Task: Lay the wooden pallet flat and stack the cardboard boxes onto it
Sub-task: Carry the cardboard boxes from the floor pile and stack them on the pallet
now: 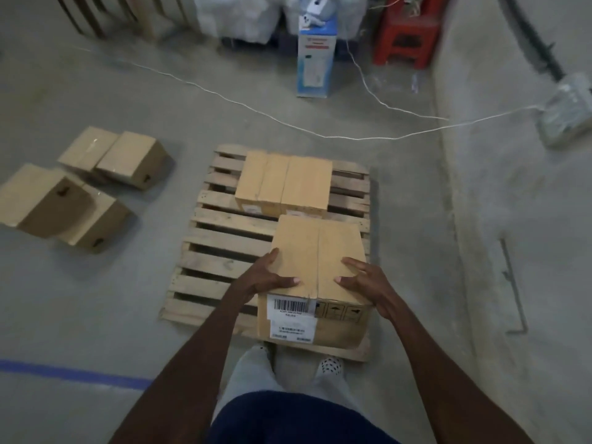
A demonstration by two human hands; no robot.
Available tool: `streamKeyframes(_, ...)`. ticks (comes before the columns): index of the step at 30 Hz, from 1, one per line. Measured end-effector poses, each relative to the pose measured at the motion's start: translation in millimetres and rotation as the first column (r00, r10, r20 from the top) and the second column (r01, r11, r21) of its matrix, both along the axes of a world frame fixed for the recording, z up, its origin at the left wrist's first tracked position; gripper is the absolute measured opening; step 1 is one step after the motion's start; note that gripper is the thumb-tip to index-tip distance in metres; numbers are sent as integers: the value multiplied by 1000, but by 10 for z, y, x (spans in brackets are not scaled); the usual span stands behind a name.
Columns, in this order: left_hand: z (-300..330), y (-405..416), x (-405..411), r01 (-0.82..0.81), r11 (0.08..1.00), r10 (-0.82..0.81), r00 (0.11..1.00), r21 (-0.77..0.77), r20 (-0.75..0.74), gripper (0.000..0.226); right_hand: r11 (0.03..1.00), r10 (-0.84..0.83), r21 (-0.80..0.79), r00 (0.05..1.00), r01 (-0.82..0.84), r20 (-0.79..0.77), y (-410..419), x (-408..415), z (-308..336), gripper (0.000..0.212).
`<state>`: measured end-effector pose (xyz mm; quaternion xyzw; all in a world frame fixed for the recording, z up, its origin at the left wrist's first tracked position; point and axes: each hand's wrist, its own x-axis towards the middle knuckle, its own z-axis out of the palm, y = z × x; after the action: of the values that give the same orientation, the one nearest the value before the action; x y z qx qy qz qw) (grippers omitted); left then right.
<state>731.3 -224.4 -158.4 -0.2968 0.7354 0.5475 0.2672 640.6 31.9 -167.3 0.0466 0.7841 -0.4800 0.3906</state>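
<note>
Head view, looking down at a grey concrete floor (96, 315). Landmark: the slatted pale wooden pallet (221, 248), lying flat on the floor.

Well left of the pallet: four plain brown cardboard boxes on the floor in two touching pairs, a nearer pair (61, 209) and a farther pair (115, 157). A blue tape line (73, 374) crosses the floor nearer the person than the pallet's left side.

On the pallet's far half: two brown cardboard boxes (283, 182) side by side, touching.

On the pallet's near right corner: one brown cardboard box with a barcode label (320, 251) on its near face. Left hand (267, 278) clamped on its left near edge, thumb over the top. Right hand (368, 283) spread on its right near edge, thumb on top. Hands apart, both gripping this box. Cannot tell whether the box rests fully on the slats.

Beyond the pallet: a thin white cable (288, 121) runs across the floor; a tall blue-and-white carton (315, 62) stands upright, a red plastic stool (407, 33) to its right.
</note>
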Motion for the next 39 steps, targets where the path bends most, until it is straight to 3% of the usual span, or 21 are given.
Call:
streamKeyframes(3,-240,-160,-59,41,999,-41,999,-35,7,126,998,4,67,1000,-4,1,-195,-64,-237,71)
streamKeyframes(9,-1261,-585,-357,156,983,-159,987,-98,-24,126,988,-102,118,995,100,8,-601,-170,-1191,83)
streamKeyframes(18,-3732,-925,-881,190,950,-225,967,-248,-120,126,983,-141,89,975,158,-169,-1020,-726,-3649,83)
streamKeyframes(22,-4713,-973,-1011,137,947,-195,965,-292,-178,130,990,-80,88,952,111,-297,-1135,-940,-4633,86)
streamKeyframes(25,-5244,-1058,-1050,192,930,-253,953,-313,-167,137,986,91,160,932,-36,-352,-1147,-984,-5168,94)
streamKeyframes(28,-5577,-1133,-974,386,863,-430,900,-325,-74,152,946,293,239,894,-219,-340,-1006,-890,-5506,105)
streamKeyframes(32,-5619,-1168,-865,454,814,-513,855,-362,-81,150,868,490,292,786,-401,-378,-817,-713,-5651,126)
streamKeyframes(39,-5568,-1240,-1166,459,771,-554,825,-441,-110,136,875,458,387,756,-291,-467,-873,-915,-5683,119)
